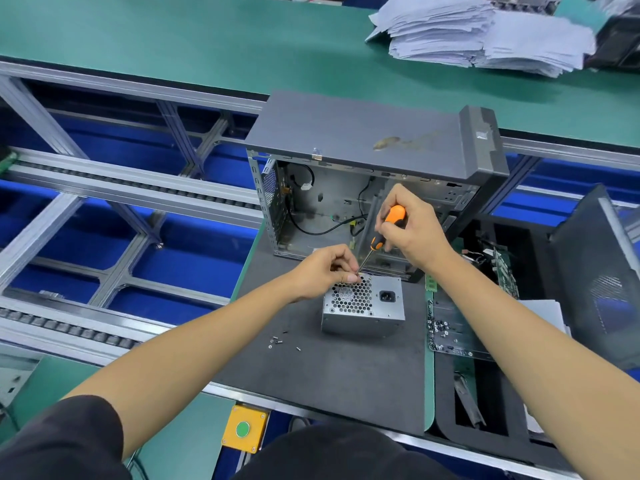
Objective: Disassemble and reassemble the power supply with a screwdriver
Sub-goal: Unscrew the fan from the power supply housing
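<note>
The power supply [363, 306] sits on the dark mat [329, 368] before the open computer case [363, 168], grille face up, long axis running left to right. The right hand [412, 230] grips the screwdriver [384, 233], shaft slanting down-left to the grille's far corner; the left hand [325, 271] pinches at the tip. Risk: the tip may slip, dropping the screw or striking a finger.

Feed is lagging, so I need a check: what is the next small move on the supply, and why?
Probably turn the screwdriver: the right hand grips its handle, its tip sits at the supply's top corner, and the left hand pinches there, seemingly steadying a screw.
</note>
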